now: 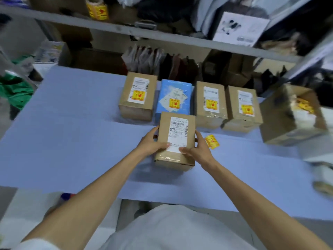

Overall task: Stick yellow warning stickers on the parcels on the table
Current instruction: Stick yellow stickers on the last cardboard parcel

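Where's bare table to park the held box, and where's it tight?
Biggest free patch: the blue table left of the held box and left hand, up to the leftmost brown box. Also free: the near strip on the right. Crowded: the back row of boxes, and beside the right hand, where a loose sticker lies.

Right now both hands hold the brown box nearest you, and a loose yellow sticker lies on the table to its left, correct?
Not quite. The loose yellow sticker lies to the right of the brown box, beside the right hand. The left hand also holds that box, as the head view shows.
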